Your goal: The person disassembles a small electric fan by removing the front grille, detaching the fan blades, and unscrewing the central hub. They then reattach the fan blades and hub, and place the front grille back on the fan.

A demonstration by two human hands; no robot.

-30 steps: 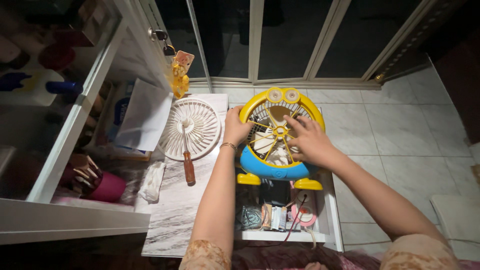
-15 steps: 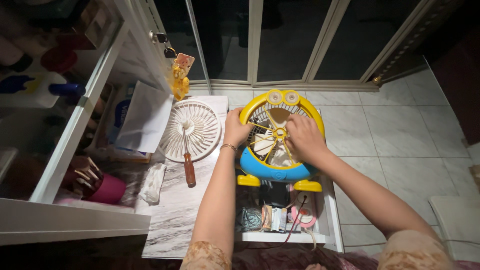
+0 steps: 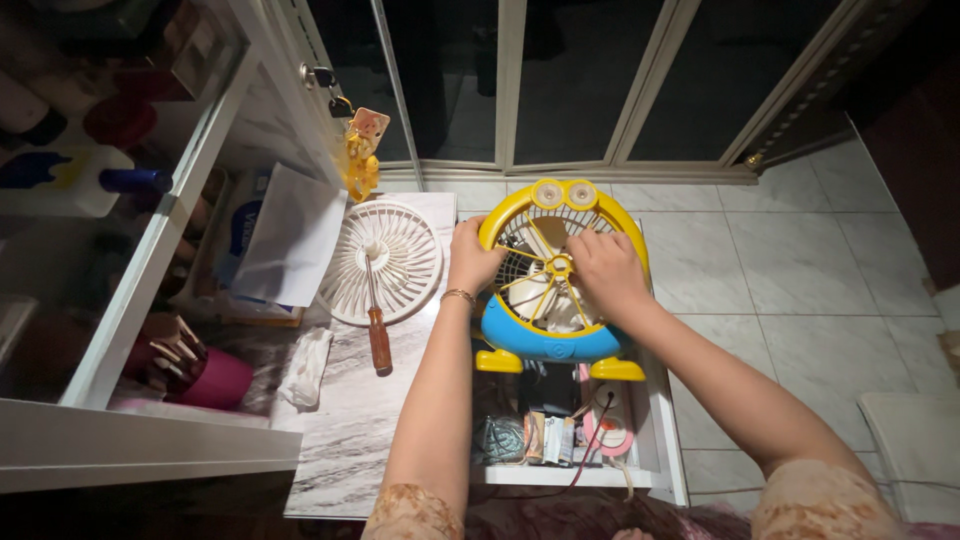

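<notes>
Nearest you, the open drawer [image 3: 655,440] holds a jumble of small items and a pink tape roll [image 3: 612,428]. Just past its far edge, the yellow and blue fan [image 3: 545,335] stands on its yellow feet, front open, at the right edge of the desk [image 3: 350,420].

Your left hand [image 3: 470,255] wraps around the fan's yellow rim, fingers clenched on it to steady the body. Your right hand [image 3: 605,270] reaches into the open front, fingers [image 3: 585,245] pressed among the blades beside the yellow hub; whether they pinch anything I cannot tell. You seem to be working on the blades with the grille off. Next, keep the rim braced and work gently so the thin spokes do not bend.

Left of the fan, the white grille [image 3: 385,260] lies flat with the screwdriver [image 3: 375,310] across it. A white cloth [image 3: 305,365] sits nearer the desk's left edge.
</notes>
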